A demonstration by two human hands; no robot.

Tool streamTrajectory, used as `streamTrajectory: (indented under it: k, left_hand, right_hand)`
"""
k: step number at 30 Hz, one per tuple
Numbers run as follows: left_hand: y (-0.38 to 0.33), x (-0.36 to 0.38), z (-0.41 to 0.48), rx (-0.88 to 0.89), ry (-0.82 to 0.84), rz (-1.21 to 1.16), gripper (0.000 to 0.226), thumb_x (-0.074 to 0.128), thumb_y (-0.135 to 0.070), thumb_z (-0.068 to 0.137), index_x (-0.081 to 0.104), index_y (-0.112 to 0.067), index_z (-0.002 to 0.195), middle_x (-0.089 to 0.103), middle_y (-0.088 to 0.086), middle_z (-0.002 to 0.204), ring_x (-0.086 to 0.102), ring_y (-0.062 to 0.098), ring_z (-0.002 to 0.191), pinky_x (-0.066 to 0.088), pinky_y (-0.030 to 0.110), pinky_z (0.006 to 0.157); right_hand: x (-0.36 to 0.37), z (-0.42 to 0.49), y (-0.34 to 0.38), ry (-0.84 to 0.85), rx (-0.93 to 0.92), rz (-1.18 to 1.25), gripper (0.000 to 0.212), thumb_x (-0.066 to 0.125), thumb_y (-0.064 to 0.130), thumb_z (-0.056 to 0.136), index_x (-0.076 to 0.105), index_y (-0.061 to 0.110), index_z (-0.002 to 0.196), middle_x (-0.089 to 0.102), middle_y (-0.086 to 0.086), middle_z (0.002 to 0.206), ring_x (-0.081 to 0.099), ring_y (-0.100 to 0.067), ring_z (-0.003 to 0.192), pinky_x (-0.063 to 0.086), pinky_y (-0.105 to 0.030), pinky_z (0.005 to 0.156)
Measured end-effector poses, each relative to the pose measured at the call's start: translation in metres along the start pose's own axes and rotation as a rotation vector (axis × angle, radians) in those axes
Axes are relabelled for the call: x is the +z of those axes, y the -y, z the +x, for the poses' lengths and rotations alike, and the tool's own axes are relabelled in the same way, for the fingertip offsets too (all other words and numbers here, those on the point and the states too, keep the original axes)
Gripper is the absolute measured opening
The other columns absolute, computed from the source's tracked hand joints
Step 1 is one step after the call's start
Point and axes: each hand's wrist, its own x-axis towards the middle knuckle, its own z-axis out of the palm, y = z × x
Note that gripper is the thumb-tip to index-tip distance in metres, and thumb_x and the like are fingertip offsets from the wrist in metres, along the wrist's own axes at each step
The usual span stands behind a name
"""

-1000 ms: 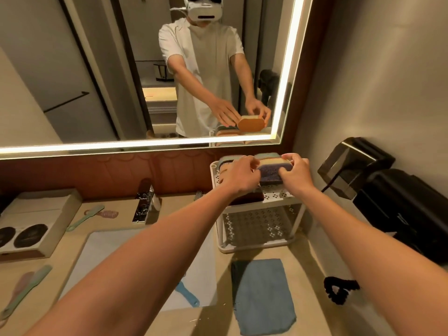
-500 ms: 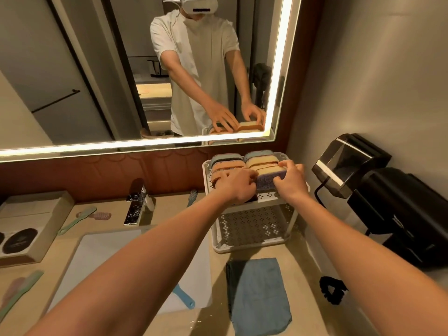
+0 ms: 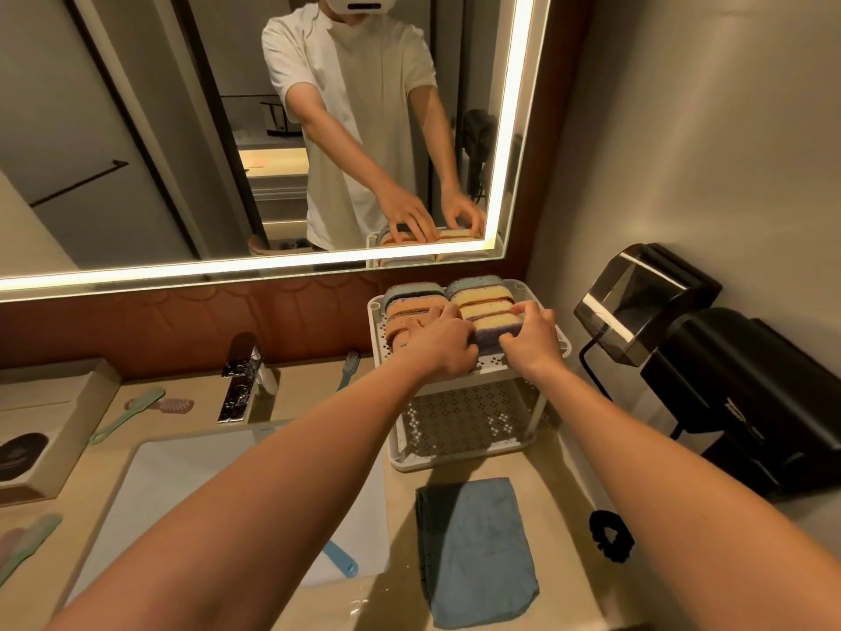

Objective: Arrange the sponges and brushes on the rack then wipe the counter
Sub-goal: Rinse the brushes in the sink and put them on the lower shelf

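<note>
A white two-tier rack [image 3: 546, 444] stands at the counter's back right. Several sponges stand on edge in two rows on its top shelf [image 3: 455, 296]. The nearest one in the right row is a yellow and purple sponge [image 3: 496, 332]. My left hand [image 3: 443, 346] and my right hand [image 3: 534, 339] grip it from either side, fingers curled over its ends. Brushes lie loose: a green brush [image 3: 125, 414] left of the tap, a blue brush [image 3: 348, 368] by the rack, a blue-handled brush [image 3: 341, 560] in the sink, and a green brush [image 3: 27, 546] at far left. A blue cloth [image 3: 478, 548] lies folded before the rack.
A chrome tap [image 3: 241, 380] stands behind the white sink [image 3: 182, 485]. A beige box [image 3: 50, 425] sits at the left. Black dispensers [image 3: 737, 393] hang on the right wall. A black hair tie [image 3: 610, 535] lies near the cloth. The rack's lower shelf [image 3: 464, 425] holds nothing.
The yellow and purple sponge has come down into the right row on the top shelf, with both hands still on it. The camera has tilted down slightly.
</note>
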Motion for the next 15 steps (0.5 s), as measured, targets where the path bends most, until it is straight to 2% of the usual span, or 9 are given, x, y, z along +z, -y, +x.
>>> streamTrajectory:
  k: [4, 8, 15]
  left_hand:
    - [0.007, 0.001, 0.002, 0.016, -0.073, -0.089, 0.043, 0.045, -0.041, 0.100, 0.055, -0.024, 0.138, 0.039, 0.005, 0.144, 0.034, 0.029, 0.136, 0.025, 0.062, 0.112]
    - [0.025, -0.007, 0.002, 0.015, -0.205, -0.127, 0.052, 0.046, -0.037, 0.098, 0.046, -0.023, 0.148, 0.039, 0.002, 0.154, 0.034, 0.029, 0.142, 0.022, 0.059, 0.116]
    - [0.078, -0.021, -0.016, -0.043, -0.271, -0.119, 0.059, 0.049, -0.033, 0.097, 0.036, -0.024, 0.153, 0.033, 0.002, 0.160, 0.027, 0.026, 0.148, 0.018, 0.053, 0.117]
  right_hand:
    - [-0.001, -0.004, 0.005, -0.009, -0.033, -0.073, 0.051, 0.060, 0.019, 0.092, 0.045, 0.020, 0.140, 0.033, -0.008, 0.143, 0.039, -0.029, 0.131, 0.042, -0.048, 0.109]
    - [0.000, -0.007, 0.025, -0.004, -0.202, -0.156, 0.054, 0.054, 0.021, 0.094, 0.042, 0.016, 0.147, 0.037, -0.009, 0.148, 0.029, -0.027, 0.139, 0.026, -0.044, 0.119]
    - [0.030, -0.014, 0.075, 0.036, -0.383, -0.097, 0.050, 0.055, 0.021, 0.095, 0.048, 0.020, 0.144, 0.044, -0.003, 0.148, 0.036, -0.022, 0.139, 0.032, -0.041, 0.117]
